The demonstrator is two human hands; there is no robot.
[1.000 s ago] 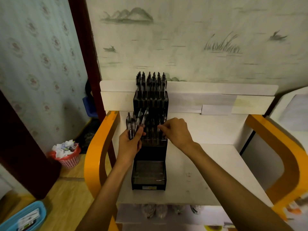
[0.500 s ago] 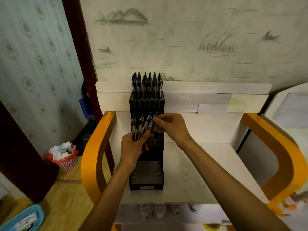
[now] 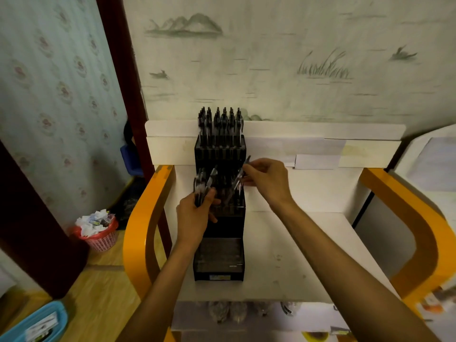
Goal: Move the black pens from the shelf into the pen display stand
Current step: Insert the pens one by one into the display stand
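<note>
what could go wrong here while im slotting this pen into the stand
The right hand holds one pen tilted over the pen display stand; it could knock neighbouring pens. The left hand grips a loose bundle of pens that might slip.

The pen display stand (image 3: pixel 219 255) is black, as are the pens (image 3: pixel 220 124) in its top row. The shelf (image 3: pixel 296 255) is white with orange side rails (image 3: pixel 138 233). Grey ink-style mountains and reeds pattern the pale wallpaper (image 3: pixel 271 58). The waste basket (image 3: pixel 101 239) is pink-red; the tray (image 3: pixel 34 322) is light blue.
</note>
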